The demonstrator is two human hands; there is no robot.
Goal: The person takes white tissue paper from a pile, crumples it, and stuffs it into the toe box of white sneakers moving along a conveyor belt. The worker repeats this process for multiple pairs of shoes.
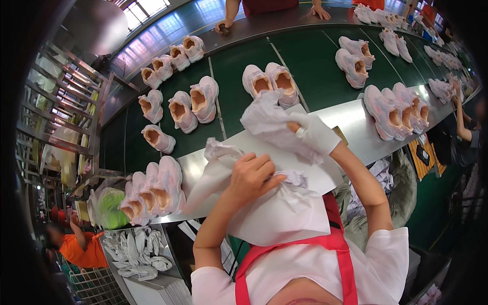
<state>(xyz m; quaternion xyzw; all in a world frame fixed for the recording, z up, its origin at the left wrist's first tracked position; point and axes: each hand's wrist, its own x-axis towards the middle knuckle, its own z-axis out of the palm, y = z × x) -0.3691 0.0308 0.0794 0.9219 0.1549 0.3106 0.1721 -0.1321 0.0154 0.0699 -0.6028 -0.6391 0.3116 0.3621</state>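
My left hand (250, 175) is bare and grips a large sheet of white tissue paper (284, 213) bunched against my chest. My right hand (316, 133), in a white glove, is closed on a crumpled wad of white paper (267, 121) held just above the sheet. Both hands hover over the steel ledge (351, 119) in front of me. Just beyond the wad, a pair of pale pink sneakers (269, 81) stands on the green conveyor belt (310, 56).
Several more pink sneakers sit in pairs along the belt and on the ledge at left (152, 195) and right (399, 109). Crumpled paper wads (134, 251) lie at lower left beside a person in orange (84, 249). Another person's hands (223, 25) rest across the belt.
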